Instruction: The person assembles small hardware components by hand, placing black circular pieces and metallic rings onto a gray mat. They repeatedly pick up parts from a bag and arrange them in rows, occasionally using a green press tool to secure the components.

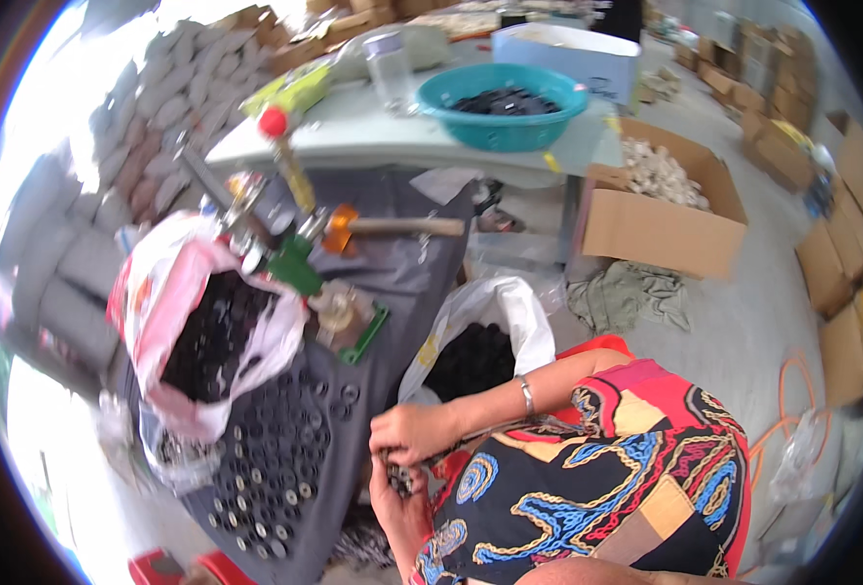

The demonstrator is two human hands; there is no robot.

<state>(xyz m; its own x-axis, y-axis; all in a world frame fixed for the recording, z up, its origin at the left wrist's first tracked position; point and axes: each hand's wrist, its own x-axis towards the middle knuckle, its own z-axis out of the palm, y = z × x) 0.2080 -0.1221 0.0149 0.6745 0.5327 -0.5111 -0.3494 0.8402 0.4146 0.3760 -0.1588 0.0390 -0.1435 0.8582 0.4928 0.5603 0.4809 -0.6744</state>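
My right hand [417, 432], with a metal bracelet on its wrist, comes in from the right with its fingers curled in. Just below it, my left hand [402, 507] is closed too. The hands meet around something small, mostly hidden and blurred, so I cannot make out what it is. Beside them, many small black rings [271, 444] lie spread on a table with a dark cloth [353, 419]; some show pale centres. Behind the hands stands a white plastic bag [534, 322] holding black pieces [475, 361].
A hand press [295, 258] with a red knob and green base stands on the cloth, beside a pink-white bag [212, 419] of black parts. Farther back are a teal basin [490, 132] on a pale table, a carton [656, 229] of whitish pieces, and an orange hose [778, 419].
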